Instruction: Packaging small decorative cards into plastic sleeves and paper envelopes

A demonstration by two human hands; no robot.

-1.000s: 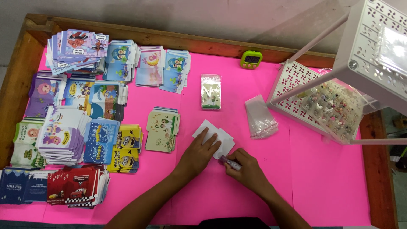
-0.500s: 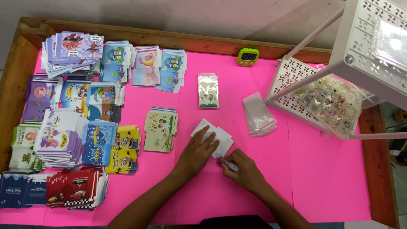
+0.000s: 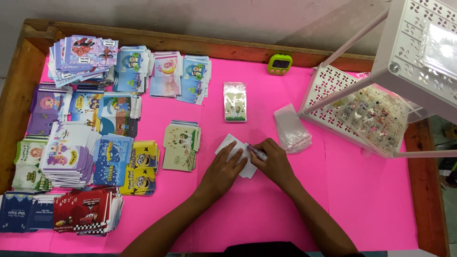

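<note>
Your white paper slip [image 3: 236, 154] lies flat on the pink tabletop [image 3: 266, 209], straight ahead of you, its long axis running from near-right to far-left. Your left hand [image 3: 223, 172] rests on it, fingers spread and pressing it down, grasping nothing. Your right hand [image 3: 274, 164] is just beside it at the slip's right edge, its grip clenched around a small pen [image 3: 257, 152] whose tip points left onto the paper.
</note>
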